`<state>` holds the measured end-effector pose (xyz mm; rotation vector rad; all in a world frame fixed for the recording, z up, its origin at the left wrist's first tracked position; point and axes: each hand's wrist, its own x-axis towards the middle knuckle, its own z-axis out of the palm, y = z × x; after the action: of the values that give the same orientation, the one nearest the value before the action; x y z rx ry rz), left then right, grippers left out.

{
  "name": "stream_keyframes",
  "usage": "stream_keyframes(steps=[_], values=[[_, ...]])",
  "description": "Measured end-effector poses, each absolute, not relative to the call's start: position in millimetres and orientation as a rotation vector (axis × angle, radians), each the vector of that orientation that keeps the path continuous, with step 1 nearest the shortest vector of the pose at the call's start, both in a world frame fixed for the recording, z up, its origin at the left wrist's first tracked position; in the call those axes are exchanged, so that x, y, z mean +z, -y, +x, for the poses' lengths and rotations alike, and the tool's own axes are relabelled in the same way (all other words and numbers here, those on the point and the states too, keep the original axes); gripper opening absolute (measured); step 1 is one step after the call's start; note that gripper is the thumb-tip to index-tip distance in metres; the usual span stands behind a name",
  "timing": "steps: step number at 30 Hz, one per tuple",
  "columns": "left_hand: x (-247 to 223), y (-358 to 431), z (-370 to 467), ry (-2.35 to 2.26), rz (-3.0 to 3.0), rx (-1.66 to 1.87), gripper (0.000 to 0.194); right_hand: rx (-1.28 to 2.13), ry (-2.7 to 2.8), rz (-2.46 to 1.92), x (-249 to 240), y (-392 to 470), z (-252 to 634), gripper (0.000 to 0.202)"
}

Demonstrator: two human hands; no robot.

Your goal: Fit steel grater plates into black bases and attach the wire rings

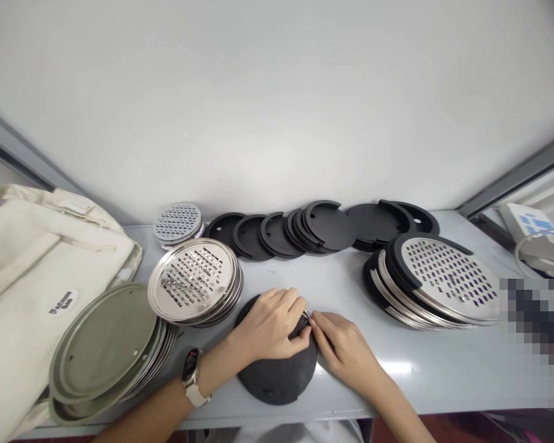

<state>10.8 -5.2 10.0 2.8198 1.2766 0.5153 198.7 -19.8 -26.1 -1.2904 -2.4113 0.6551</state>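
Note:
A round black disc [277, 381] lies at the front middle of the table, tilted a little. My left hand [274, 323], with a watch on its wrist, is closed over the disc's far right edge, thumb and fingers bent around the black rim. Against the same edge, the thumb and forefinger of my right hand [344, 344] pinch together. A thin shiny metal edge [307, 315] shows between the two hands. My left hand covers much of the disc's upper part, so what lies beneath cannot be seen.
Slotted silver grater discs [194, 280] are stacked at left, beside olive-green round plates [111, 351]. Black rimmed discs [327, 227] line the wall. More grater discs with black rims [447, 277] lean in a pile at right. A cream bag [37, 264] fills the left side.

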Motion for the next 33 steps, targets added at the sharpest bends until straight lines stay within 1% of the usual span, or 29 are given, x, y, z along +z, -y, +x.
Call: stream_keyframes(steps=[5,12,22,33], values=[[10,7,11,-1.391,2.662,0.395,0.02,0.621,2.415,-1.289,-24,21,199,0.025],[4,6,12,-1.405,2.643,0.317,0.029,0.607,2.446,-1.263,-26,20,200,0.023],[5,6,11,-1.395,2.646,0.337,0.025,0.639,2.417,-1.245,-24,21,201,0.026],[0,8,10,-1.406,2.652,0.376,0.026,0.639,2.411,-1.238,-27,22,200,0.025]])
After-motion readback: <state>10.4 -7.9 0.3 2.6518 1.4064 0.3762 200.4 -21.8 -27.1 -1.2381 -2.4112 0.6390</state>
